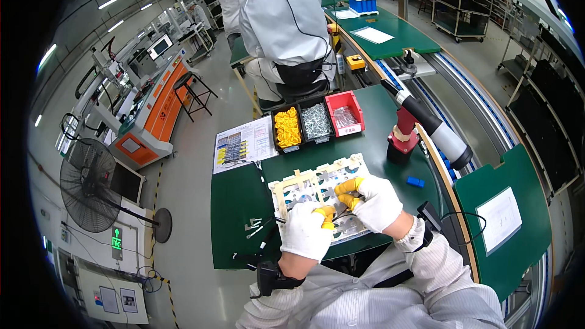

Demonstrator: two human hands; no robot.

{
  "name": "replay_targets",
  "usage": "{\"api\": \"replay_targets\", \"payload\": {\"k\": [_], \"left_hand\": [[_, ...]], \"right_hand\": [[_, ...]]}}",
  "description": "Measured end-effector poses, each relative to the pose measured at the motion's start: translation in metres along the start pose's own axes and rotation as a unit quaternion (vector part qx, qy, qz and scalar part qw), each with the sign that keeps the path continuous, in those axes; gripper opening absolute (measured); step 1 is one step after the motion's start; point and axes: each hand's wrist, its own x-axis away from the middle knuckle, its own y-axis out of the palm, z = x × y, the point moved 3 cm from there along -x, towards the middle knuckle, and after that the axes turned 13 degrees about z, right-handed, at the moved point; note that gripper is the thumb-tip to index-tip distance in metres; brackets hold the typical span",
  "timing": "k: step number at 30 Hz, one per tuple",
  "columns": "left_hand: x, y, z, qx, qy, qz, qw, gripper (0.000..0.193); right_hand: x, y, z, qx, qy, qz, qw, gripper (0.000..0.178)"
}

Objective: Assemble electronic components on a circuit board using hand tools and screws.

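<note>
A white and cream plastic battery-module frame (297, 184), with round cells and metal strips showing in its openings, lies on the green table in front of me. Both my hands wear white gloves with yellow finger covers. My left hand (306, 231) is over the frame's near edge, its fingers closed together. Over the right half, my right hand (375, 204) has its fingers bent and pressed together. A thin dark wire (345, 215) runs between the two hands. Whatever the fingertips hold is hidden or too small to name.
Beyond the frame stand bins of yellow finger covers (287, 127), metal screws (317, 122) and a red bin (345, 113). A printed sheet (244, 144) lies left. To the right are a black-and-grey tool (436, 127) and a blue piece (415, 181). A co-worker (286, 21) sits ahead.
</note>
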Motion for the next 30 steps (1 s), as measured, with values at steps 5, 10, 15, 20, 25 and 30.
{"api": "replay_targets", "payload": {"k": [5, 10, 15, 20, 25, 30], "left_hand": [[-0.001, -0.002, 0.004, -0.020, -0.013, -0.019, 1.000, 0.023], [-0.002, -0.003, 0.003, -0.020, -0.012, -0.018, 1.000, 0.022], [0.003, 0.002, -0.001, -0.025, -0.015, -0.002, 1.000, 0.021], [0.004, 0.001, -0.001, -0.019, -0.026, -0.001, 0.999, 0.020], [0.003, 0.001, -0.001, -0.009, -0.014, -0.008, 1.000, 0.022], [0.002, 0.000, -0.001, -0.009, -0.026, -0.027, 0.999, 0.021]], "right_hand": [[-0.004, -0.003, -0.008, 0.087, -0.057, -0.013, 0.995, 0.016], [-0.003, 0.000, -0.009, 0.081, -0.063, -0.036, 0.994, 0.013], [-0.004, 0.002, -0.012, 0.089, -0.060, -0.048, 0.993, 0.010], [-0.002, 0.004, -0.013, 0.077, -0.060, -0.044, 0.994, 0.007], [-0.001, 0.005, -0.013, 0.087, -0.068, -0.054, 0.992, 0.009], [-0.001, 0.008, -0.013, 0.087, -0.100, -0.068, 0.989, 0.013]]}}
